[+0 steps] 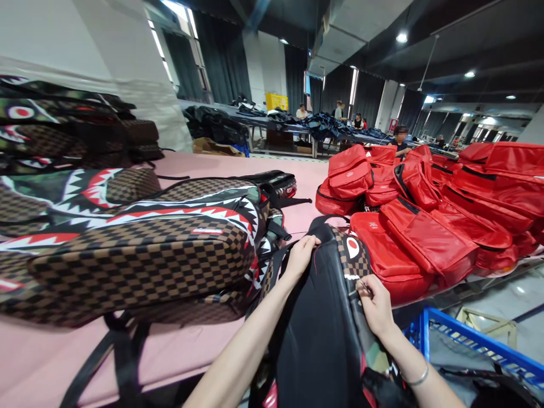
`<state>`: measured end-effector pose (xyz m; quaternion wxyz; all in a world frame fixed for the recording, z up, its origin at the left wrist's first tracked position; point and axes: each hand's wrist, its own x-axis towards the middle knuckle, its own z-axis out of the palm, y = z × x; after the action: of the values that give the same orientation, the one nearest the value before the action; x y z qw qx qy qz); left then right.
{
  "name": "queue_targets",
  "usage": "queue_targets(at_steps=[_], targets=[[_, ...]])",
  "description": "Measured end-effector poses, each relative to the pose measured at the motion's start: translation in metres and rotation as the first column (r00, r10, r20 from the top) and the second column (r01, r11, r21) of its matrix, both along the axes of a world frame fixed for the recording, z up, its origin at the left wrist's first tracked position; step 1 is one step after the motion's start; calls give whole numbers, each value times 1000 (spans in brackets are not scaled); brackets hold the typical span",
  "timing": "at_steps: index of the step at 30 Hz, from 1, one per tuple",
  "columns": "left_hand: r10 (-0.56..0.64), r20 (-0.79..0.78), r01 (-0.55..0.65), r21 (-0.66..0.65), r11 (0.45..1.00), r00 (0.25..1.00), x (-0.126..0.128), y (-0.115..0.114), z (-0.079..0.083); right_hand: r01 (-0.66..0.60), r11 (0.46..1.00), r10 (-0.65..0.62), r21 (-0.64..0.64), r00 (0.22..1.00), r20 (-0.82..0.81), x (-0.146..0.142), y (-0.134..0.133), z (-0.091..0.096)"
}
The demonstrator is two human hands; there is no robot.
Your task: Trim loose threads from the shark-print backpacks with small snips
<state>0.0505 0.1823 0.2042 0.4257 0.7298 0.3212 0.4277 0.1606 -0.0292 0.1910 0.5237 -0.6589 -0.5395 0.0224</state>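
A backpack [317, 340] with a black back panel stands before me, its checkered side with a shark eye facing right. At its top left edge, the fingers of my left hand [301, 258] are closed on the black fabric, near a thin red line like a thread or piping. My right hand [377, 303] is closed against the right side, just below the white teeth print. A small dark, shiny piece shows between its fingers; its kind is unclear. The lower end of the backpack runs out of view.
Checkered shark-print backpacks [144, 266] lie on the pink table [204, 164] at left, more stacked behind. Red bags [429, 232] are heaped at right. A blue crate [480, 340] stands low at right. Farther back are people and a long table with dark fabric [331, 126].
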Motion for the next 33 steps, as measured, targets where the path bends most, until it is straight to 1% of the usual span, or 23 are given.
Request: queue_targets(at_steps=[4,5,6,8,10,11,12,15,17,19,22,25,27,29,33], targets=[[35,130,-44,66,997,991,-13,-43,48,-78,991,87,111,993,-80,3,-14,5],[13,159,-28,91,995,987,-17,-55,57,-85,989,97,124,991,-97,4,-17,5],[-27,156,10,108,994,987,-20,-66,65,-93,988,107,122,988,-112,4,-20,3],[-125,72,116,119,986,990,-27,-85,72,-117,989,128,85,982,-137,3,-25,-1],[-195,-77,203,126,971,978,-31,-97,71,-131,990,137,43,976,-169,1,-28,-4],[-202,-139,221,143,965,969,-33,-101,69,-124,992,128,29,970,-205,0,-28,-4],[-195,-184,226,169,959,963,-34,-103,66,-115,993,115,17,959,-259,0,-28,-5],[-153,-242,215,254,943,958,-34,-106,61,-91,996,83,2,894,-441,4,-25,-3],[-125,-295,221,320,921,947,-33,-108,61,-53,999,47,2,881,-470,8,-23,0],[-70,-347,219,414,883,935,-31,-111,60,-1,1000,4,6,902,-432,9,-19,3],[12,-352,187,527,829,936,-28,-114,58,3,1000,7,26,921,-389,4,-13,5],[27,-289,152,579,801,957,-28,-115,54,-24,999,36,37,923,-384,-5,-7,6],[30,-245,126,596,793,969,-29,-116,53,-42,998,57,47,917,-396,-10,-4,7],[57,-232,96,598,796,971,-31,-118,53,-68,995,92,71,904,-418,-12,1,8],[193,-243,-7,603,798,951,-30,-122,52,-100,992,124,80,904,-410,-17,8,10]])
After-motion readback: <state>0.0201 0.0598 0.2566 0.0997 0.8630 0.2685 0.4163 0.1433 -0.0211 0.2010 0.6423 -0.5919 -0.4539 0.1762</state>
